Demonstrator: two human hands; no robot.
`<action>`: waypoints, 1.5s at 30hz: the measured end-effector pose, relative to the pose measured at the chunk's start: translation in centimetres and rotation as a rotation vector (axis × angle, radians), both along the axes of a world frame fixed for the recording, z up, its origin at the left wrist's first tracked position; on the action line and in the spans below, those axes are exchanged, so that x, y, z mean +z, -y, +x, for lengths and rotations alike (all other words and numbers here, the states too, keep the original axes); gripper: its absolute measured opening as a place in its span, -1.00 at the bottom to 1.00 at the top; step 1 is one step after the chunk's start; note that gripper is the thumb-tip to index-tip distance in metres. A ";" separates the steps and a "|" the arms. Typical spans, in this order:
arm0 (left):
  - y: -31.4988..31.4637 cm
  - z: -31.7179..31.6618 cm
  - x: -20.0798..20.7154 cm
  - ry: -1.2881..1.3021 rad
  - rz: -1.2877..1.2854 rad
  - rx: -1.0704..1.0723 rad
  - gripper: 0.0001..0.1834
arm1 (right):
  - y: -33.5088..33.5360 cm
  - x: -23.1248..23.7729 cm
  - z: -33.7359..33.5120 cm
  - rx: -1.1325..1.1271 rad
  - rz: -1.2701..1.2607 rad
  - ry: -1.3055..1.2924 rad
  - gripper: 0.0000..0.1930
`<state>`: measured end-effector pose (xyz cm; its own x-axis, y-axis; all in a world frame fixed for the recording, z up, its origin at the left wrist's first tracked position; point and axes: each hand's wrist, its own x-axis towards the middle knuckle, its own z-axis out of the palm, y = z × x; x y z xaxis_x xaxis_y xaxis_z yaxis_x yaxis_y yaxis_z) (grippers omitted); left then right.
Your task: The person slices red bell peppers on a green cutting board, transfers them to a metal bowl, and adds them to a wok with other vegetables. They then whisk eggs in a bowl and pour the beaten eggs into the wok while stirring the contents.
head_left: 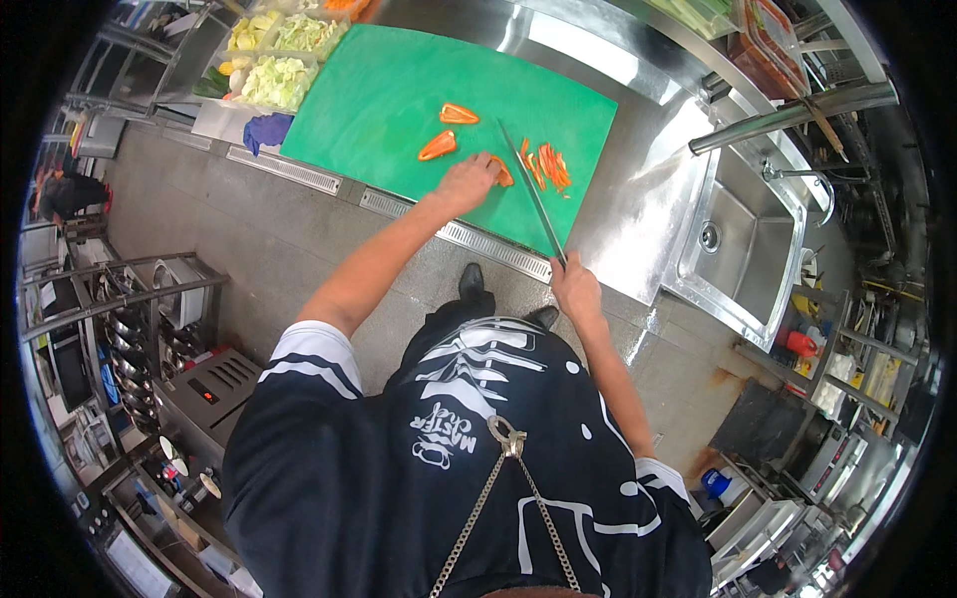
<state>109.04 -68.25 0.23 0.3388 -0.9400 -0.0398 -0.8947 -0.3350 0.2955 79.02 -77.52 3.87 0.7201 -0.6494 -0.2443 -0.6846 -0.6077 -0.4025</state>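
A green cutting board [369, 100] lies on the steel counter in front of me. My left hand [471, 183] is closed on an orange pepper piece [503, 173], holding it down on the board. In my right hand [576, 289] is the handle of a long kitchen knife [533, 189]; its blade slants across the board just right of that piece. Several thin orange pepper strips [550, 167] are heaped to the right of the blade. Two larger pepper pieces, one upper [459, 114] and one lower [438, 147], rest left of it.
Clear containers of chopped cabbage [277, 84] and other vegetables stand left of the board, near a crumpled blue cloth [267, 132]. A steel sink [743, 234] with a tap [797, 175] is at the right. Far left, another person [68, 196] is partly visible.
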 end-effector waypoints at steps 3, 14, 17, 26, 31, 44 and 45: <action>-0.1 0.5 -0.1 0.014 0.020 -0.021 -0.73 | 0.1 1.6 -1.7 0.028 -0.012 -0.046 -0.59; -0.3 0.7 -1.3 0.032 -0.191 -0.023 -0.76 | -0.8 0.0 0.0 -0.003 0.049 -0.030 -0.61; -0.3 1.3 -1.5 0.028 -0.243 -0.038 -0.78 | -0.2 1.3 -1.1 0.013 0.015 -0.082 -0.62; 0.2 3.1 -1.4 -0.071 -0.290 -0.143 -0.77 | -0.1 4.2 -3.9 0.098 -0.087 -0.136 -0.66; -0.3 1.0 -0.6 -0.082 -0.171 -0.021 -0.65 | -0.8 2.8 -3.8 0.088 -0.116 -0.167 -0.66; 1.1 0.6 0.1 -0.051 -0.075 -0.097 -0.53 | -1.1 4.3 -3.6 0.047 -0.121 -0.227 -0.67; 1.2 0.7 0.2 -0.047 -0.073 -0.106 -0.53 | -1.1 4.2 -3.8 0.045 -0.115 -0.224 -0.66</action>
<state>109.70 -69.44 0.43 0.2372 -0.9713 0.0168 -0.9085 -0.2157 0.3580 75.26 -76.45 8.10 0.6854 -0.6505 -0.3273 -0.7199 -0.6728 -0.1706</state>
